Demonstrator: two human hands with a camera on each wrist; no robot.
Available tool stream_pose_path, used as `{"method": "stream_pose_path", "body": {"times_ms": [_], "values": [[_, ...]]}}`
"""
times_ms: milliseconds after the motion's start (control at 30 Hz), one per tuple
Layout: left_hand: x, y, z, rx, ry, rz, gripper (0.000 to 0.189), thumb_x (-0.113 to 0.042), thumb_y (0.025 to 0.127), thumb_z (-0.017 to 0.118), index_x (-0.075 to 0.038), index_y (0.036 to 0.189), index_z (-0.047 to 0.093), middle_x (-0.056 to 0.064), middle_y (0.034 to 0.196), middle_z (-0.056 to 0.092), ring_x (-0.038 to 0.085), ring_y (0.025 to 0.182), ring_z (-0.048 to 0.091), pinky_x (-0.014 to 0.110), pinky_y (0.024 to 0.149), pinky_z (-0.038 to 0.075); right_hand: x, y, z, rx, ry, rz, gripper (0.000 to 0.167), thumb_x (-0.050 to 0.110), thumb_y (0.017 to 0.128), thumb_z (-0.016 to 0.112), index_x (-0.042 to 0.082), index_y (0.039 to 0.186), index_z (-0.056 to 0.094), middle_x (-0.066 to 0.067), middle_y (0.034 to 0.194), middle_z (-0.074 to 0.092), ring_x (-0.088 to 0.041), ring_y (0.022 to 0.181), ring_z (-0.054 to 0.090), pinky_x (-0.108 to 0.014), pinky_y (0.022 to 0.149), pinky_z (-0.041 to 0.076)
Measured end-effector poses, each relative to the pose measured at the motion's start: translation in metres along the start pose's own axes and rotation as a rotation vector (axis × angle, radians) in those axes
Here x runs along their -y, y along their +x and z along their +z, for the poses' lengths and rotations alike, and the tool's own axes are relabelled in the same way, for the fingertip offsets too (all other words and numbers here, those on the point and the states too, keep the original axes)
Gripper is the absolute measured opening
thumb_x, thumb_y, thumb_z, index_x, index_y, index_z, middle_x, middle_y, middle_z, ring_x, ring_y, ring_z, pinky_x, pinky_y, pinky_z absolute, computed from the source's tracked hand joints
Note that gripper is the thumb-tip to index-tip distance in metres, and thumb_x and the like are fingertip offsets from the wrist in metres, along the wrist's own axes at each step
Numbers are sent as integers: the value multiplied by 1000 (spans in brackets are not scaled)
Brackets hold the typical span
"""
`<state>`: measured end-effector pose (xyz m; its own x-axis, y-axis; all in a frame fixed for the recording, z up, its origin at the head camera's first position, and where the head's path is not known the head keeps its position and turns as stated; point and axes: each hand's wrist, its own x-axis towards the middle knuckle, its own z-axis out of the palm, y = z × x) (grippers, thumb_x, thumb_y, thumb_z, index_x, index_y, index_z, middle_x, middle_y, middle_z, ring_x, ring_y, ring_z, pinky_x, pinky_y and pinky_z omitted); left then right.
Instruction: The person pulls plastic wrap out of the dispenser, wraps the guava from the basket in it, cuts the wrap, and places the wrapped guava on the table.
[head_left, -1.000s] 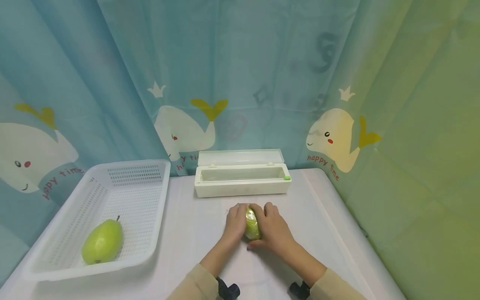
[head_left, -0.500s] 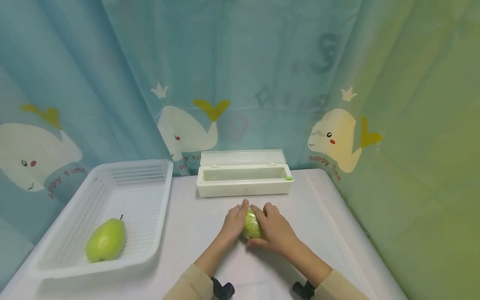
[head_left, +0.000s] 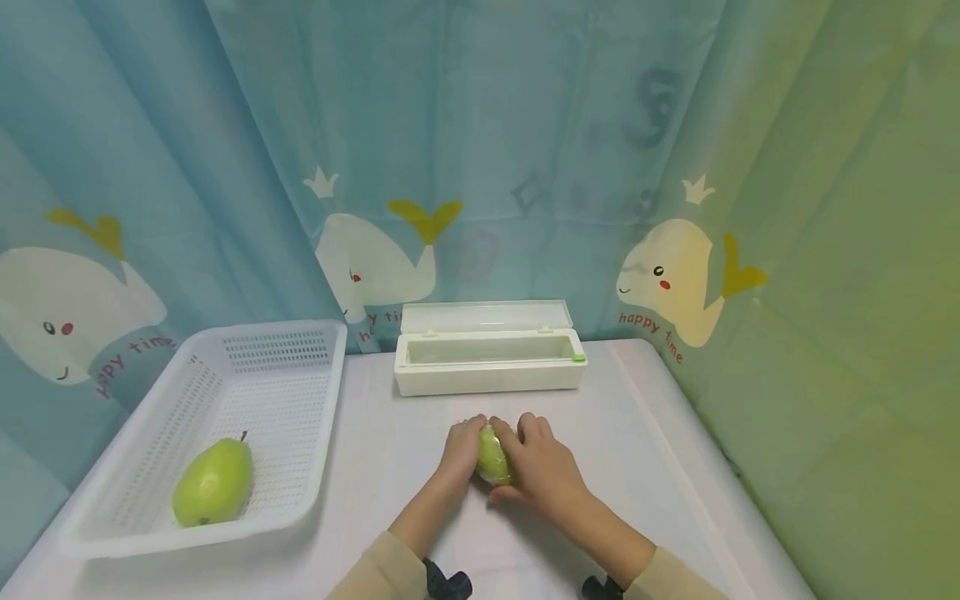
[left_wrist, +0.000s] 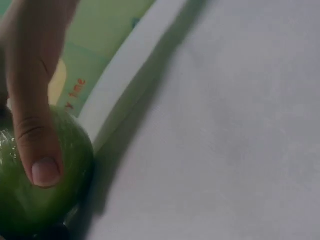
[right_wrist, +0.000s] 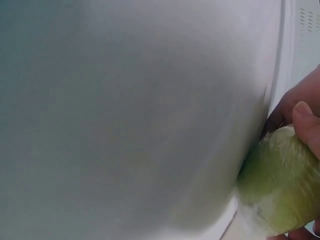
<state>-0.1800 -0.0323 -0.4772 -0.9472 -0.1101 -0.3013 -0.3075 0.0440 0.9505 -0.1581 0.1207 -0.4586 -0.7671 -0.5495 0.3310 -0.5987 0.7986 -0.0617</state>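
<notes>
A green pear [head_left: 493, 458] wrapped in shiny clear film sits between both hands, low over the white table. My left hand [head_left: 456, 457] holds its left side. From the right, my right hand [head_left: 547, 471] grips it, fingers curved over the top and thumb at the near side. In the left wrist view a thumb [left_wrist: 42, 160] lies flat against the glossy pear [left_wrist: 75, 175]. Wrinkled film shows on the pear [right_wrist: 280, 185] in the right wrist view, with a thumb on its upper edge. The pear's underside is hidden.
Behind the hands stands a long white box [head_left: 487, 381], lid raised, with a small green piece at its right end. At left, a white plastic basket [head_left: 330, 417] holds another green pear [head_left: 213, 483]. A whale-print curtain [head_left: 510, 167] hangs behind the table.
Both hands and the wrapped pear have shifted slightly left and nearer. The left thumb, raised half a second ago, is lowered. The box and basket have stayed in place.
</notes>
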Motion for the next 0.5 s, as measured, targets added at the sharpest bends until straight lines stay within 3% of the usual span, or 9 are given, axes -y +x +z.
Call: {"method": "stream_pose_path", "body": {"times_ms": [133, 333, 500], "values": [[3, -3, -2, -8, -48, 24, 38, -29, 96, 43, -3, 104, 70, 8, 108, 67, 24, 103, 56, 41, 98, 41, 5, 1, 0, -8, -22, -9, 104, 59, 55, 89, 17, 142, 49, -2, 95, 41, -18, 84, 40, -22, 47, 38], [6, -5, -2, -4, -117, 20, 35, -28, 96, 43, -5, 98, 69, 7, 104, 63, 20, 97, 55, 32, 88, 44, 8, 2, 2, -2, -56, -10, 109, 58, 55, 90, 16, 145, 47, -3, 97, 41, -19, 85, 39, -21, 49, 40], [3, -7, -2, -11, -114, 28, 31, -25, 95, 44, -7, 88, 68, 5, 96, 61, 18, 91, 53, 29, 82, 43, 9, 0, 3, 1, -60, 9, 109, 59, 55, 89, 15, 145, 47, -3, 97, 40, -18, 84, 39, -21, 49, 40]]}}
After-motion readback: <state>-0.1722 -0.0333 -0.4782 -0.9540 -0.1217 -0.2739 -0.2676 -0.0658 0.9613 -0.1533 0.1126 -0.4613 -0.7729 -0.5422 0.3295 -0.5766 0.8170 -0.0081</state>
